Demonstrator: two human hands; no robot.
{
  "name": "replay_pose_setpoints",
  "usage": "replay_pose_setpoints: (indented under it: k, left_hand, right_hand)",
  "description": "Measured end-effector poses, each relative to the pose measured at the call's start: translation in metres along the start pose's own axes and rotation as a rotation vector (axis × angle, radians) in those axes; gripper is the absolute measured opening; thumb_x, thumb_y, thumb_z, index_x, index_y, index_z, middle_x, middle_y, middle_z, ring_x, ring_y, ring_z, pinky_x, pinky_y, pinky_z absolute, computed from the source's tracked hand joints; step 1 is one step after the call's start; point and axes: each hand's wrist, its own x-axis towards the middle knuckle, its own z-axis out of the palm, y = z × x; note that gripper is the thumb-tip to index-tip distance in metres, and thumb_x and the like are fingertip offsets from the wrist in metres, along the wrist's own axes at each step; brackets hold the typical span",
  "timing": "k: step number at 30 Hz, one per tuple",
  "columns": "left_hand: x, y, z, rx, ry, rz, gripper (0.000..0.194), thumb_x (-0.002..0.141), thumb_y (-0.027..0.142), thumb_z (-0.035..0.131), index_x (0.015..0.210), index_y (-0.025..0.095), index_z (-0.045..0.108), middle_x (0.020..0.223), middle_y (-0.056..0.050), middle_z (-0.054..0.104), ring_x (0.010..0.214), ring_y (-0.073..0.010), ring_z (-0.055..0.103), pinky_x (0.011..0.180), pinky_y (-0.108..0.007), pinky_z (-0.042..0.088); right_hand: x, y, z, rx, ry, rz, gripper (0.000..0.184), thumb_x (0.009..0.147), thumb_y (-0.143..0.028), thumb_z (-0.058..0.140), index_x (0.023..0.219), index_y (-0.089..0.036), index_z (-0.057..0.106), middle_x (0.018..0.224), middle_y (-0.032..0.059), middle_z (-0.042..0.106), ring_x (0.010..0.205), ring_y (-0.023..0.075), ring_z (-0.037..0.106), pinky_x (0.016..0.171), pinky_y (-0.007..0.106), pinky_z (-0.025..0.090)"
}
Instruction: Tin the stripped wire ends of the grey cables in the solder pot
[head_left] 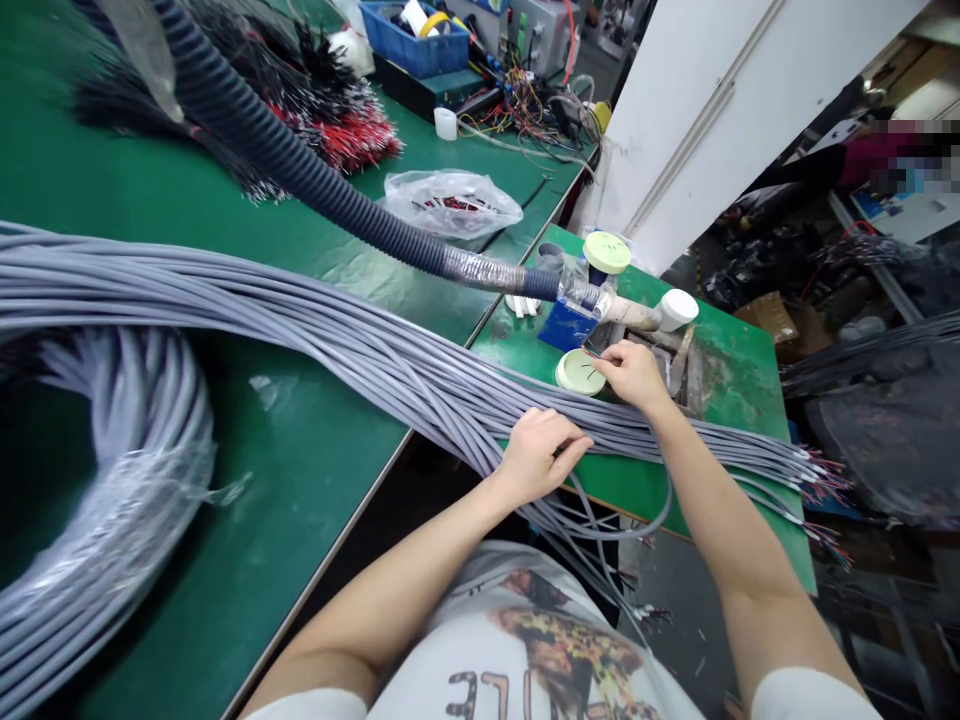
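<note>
My right hand (634, 372) is closed in a pinch on a grey cable's end, with thin wires poking out past the fingertips. Those wire tips are over a pale, shallow round tub (576, 385). A thick bundle of grey cables (405, 370) runs across both tables, passing under my hands. Lying on this bundle, my left hand (536, 455) has its fingers bent together around grey cable; what is under its palm is hidden. One loose cable loop (666, 505) hangs below the right wrist. Stripped coloured wire ends (821, 475) fan out at the bundle's right end.
A ribbed dark hose (300, 160) slants down to a blue box (568, 325) beside the tub. White and pale lids (677, 308) stand behind. A wrapped cable coil (172, 450) lies left. Black and red wires (330, 120), a plastic bag (450, 203) and a blue bin (416, 45) are farther back.
</note>
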Motion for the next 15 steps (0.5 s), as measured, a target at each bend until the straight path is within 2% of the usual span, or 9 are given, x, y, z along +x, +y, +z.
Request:
replay_pose_setpoints:
  k: [8, 12, 15]
  left_hand:
    - [0.001, 0.001, -0.001, -0.012, -0.012, -0.008, 0.022, 0.091, 0.031, 0.052, 0.076, 0.018, 0.061, 0.067, 0.0, 0.064, 0.065, -0.0129, 0.054, 0.067, -0.031, 0.033]
    - [0.0, 0.0, -0.001, -0.026, -0.007, -0.005, 0.02, 0.09, 0.03, 0.053, 0.076, 0.018, 0.061, 0.067, 0.0, 0.064, 0.065, -0.0127, 0.054, 0.067, -0.031, 0.033]
    - [0.0, 0.0, 0.0, -0.025, -0.011, -0.007, 0.02, 0.09, 0.03, 0.053, 0.076, 0.018, 0.061, 0.067, 0.0, 0.063, 0.065, -0.0127, 0.054, 0.067, -0.031, 0.033]
  right_hand:
    - [0.002, -0.003, 0.004, -0.069, -0.032, -0.005, 0.019, 0.075, -0.028, 0.059, 0.062, -0.017, 0.067, 0.067, 0.0029, 0.058, 0.06, 0.0138, 0.049, 0.057, 0.027, 0.031]
    - [-0.003, 0.011, -0.018, 0.008, 0.054, -0.027, 0.021, 0.074, -0.032, 0.059, 0.063, -0.016, 0.067, 0.065, 0.0028, 0.059, 0.06, 0.0142, 0.051, 0.058, 0.027, 0.034]
    - [-0.01, 0.043, -0.04, 0.065, 0.18, 0.039, 0.026, 0.073, -0.038, 0.061, 0.062, -0.015, 0.066, 0.06, 0.0016, 0.058, 0.058, 0.0136, 0.05, 0.057, 0.027, 0.034]
